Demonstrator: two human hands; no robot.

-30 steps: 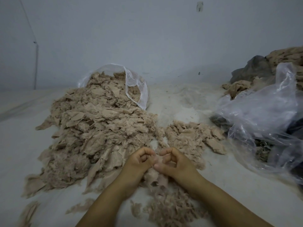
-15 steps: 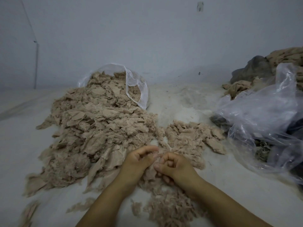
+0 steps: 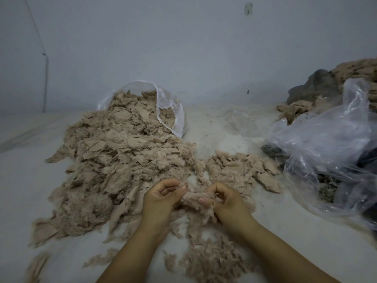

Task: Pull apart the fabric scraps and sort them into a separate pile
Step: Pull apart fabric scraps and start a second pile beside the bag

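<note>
I see my left hand (image 3: 163,198) and right hand (image 3: 226,201) low in the centre of the head view, both grasping one fluffy tuft of beige fabric scraps (image 3: 193,198) stretched between them. The left fingers (image 3: 179,189) are curled with the thumb pinching the tuft's left end; the right fingers (image 3: 204,201) are curled round its right end.

Large scrap heap (image 3: 114,166): from 9 to 11 o'clock of the hands, spilling out of a clear plastic bag (image 3: 169,111) that lies on its side at 12 o'clock, its mouth toward me.

Smaller pile of scraps (image 3: 242,170): at 1 o'clock, just beside the right hand and close against the large heap's right edge (whether the two touch I cannot tell).

Loose shreds (image 3: 210,260): at 6 o'clock, between my forearms.

Crumpled clear plastic sheeting (image 3: 326,144): at 3 o'clock, well apart from the hands, lying over dark material. Behind it, at 2 o'clock, a mound of beige cloth (image 3: 359,68) and a grey bundle (image 3: 314,86).

All rests on a pale, lint-dusted surface (image 3: 220,129) that meets a plain wall (image 3: 163,48).
</note>
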